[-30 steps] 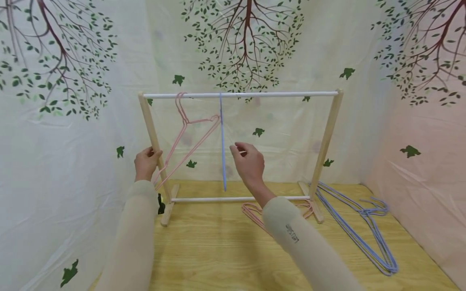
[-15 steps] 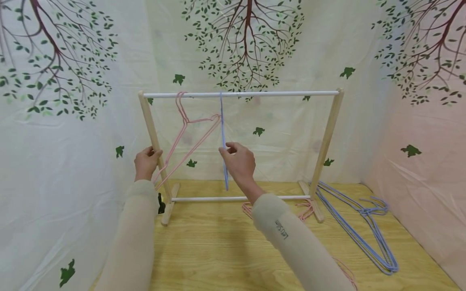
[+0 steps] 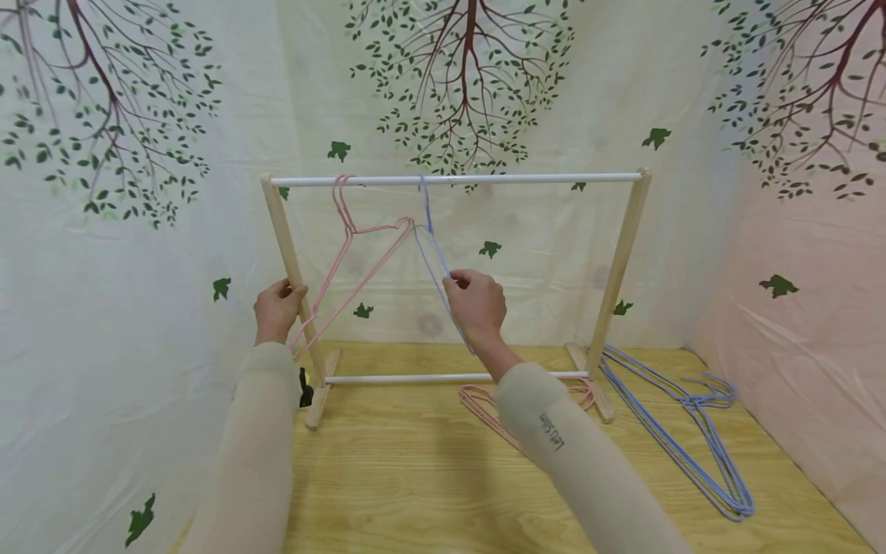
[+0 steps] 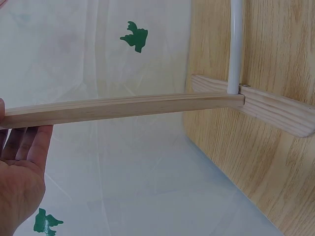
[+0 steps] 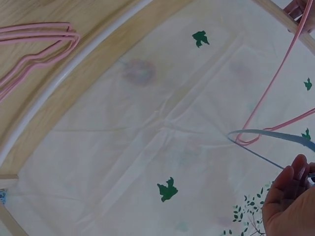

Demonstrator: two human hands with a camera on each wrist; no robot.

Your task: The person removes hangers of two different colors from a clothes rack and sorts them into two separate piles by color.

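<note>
Blue hanger hangs by its hook from the white top rail of the small wooden rack, near the middle of the rail, and the right hand pinches its wire between thumb and fingertips, so it swings out at an angle. Just at nine o'clock of it a pink hanger hangs tilted on the same rail, its shoulder tip touching or crossing the blue wire; this is the closest thing in the way. The left hand grips the rack's left post, fingers curled round it. On the wooden floor, at five o'clock of the right hand, lie more pink hangers, partly hidden by the sleeve, and farther toward four o'clock a heap of blue hangers. A second ago the blue hanger hung straight down, edge-on, and the right hand was beside it without holding it; the left hand has kept its hold.
</note>
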